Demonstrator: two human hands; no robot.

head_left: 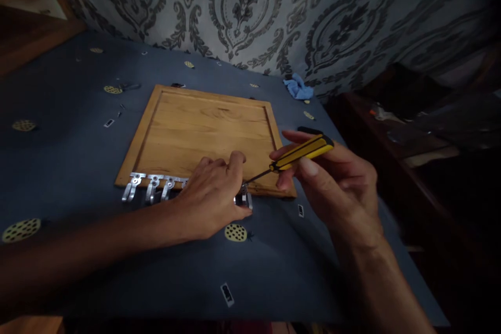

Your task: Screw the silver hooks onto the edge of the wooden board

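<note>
Screwdriver: yellow-black handle pinched in right hand, tip aimed left at hook rail on near edge of wooden board. Left hand pressed over rail's right end; grip hidden.

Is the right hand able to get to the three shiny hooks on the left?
Probably not easily: the left hand lies between it and the hooks, and the right hand holds a screwdriver.
</note>
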